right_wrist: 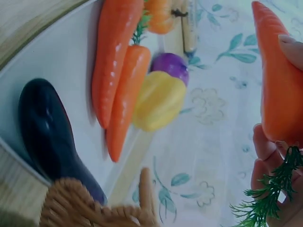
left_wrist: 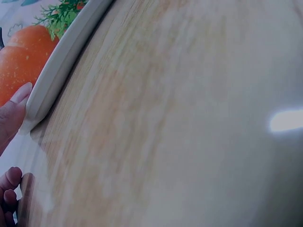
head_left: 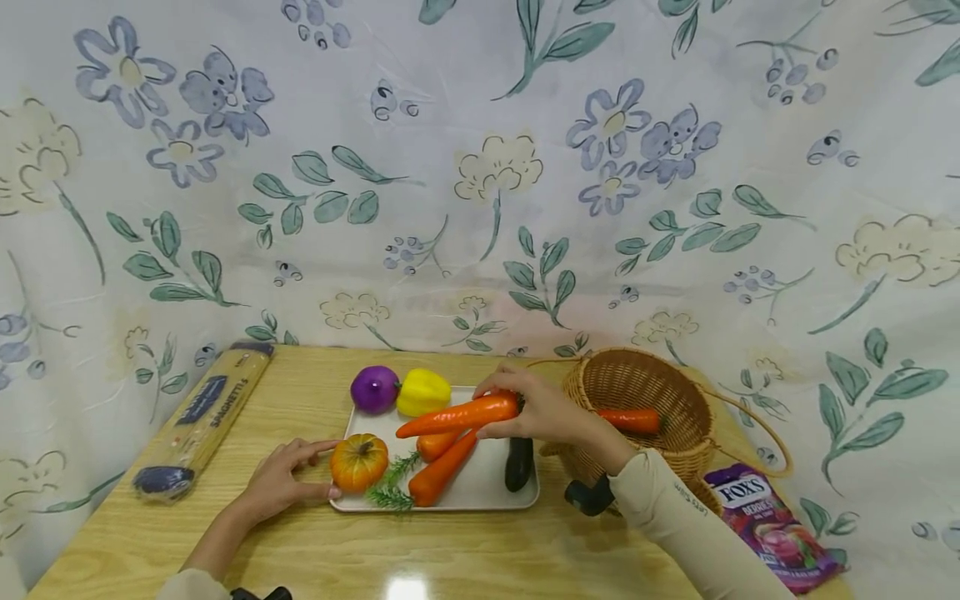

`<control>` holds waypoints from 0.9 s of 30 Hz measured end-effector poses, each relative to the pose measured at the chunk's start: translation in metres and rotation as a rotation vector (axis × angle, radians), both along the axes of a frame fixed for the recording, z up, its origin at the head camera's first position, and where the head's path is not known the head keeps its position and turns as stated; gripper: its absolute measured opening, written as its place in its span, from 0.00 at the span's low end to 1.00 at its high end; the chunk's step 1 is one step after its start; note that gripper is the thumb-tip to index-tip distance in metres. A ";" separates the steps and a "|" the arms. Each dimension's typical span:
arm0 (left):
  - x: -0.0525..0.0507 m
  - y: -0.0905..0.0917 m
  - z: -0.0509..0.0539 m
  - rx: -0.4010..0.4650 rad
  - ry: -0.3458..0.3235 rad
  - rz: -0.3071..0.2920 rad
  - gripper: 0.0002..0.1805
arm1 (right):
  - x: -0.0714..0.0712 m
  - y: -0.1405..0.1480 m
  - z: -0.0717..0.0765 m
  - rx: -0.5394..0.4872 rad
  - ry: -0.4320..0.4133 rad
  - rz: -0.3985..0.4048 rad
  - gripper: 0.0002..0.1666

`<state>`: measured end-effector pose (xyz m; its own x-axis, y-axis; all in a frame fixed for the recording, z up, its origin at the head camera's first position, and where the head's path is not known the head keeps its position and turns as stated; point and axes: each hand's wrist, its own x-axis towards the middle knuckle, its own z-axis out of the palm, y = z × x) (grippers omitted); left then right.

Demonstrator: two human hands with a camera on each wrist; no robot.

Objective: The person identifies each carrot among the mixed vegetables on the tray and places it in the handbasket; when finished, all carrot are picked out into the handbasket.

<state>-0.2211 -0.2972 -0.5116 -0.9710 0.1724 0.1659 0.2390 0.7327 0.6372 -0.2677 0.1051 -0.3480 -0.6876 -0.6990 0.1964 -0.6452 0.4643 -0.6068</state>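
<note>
My right hand (head_left: 536, 408) holds an orange carrot (head_left: 461, 415) by its thick end above a white tray (head_left: 487, 496); its green top (right_wrist: 270, 194) hangs below the fingers in the right wrist view. On the tray lie two more carrots (head_left: 442, 473), a dark eggplant (head_left: 518, 464) and a small orange pumpkin (head_left: 360, 463). A yellow bell pepper (head_left: 423, 393) and a round purple vegetable (head_left: 374, 389) sit at its back left. My left hand (head_left: 288, 477) touches the tray's left front corner beside the pumpkin, thumb against the rim.
A wicker basket (head_left: 573, 392) lies tipped at the right, with a carrot (head_left: 632, 420) in it. A purple Fox's Berries bag (head_left: 776, 529) lies in front of the basket. A spaghetti pack (head_left: 206, 421) rests at the table's left; a floral curtain (head_left: 465, 250) hangs behind.
</note>
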 end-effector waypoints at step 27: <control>-0.004 -0.003 -0.003 -0.002 0.017 -0.029 0.36 | -0.019 0.102 0.018 0.063 0.017 -0.252 0.26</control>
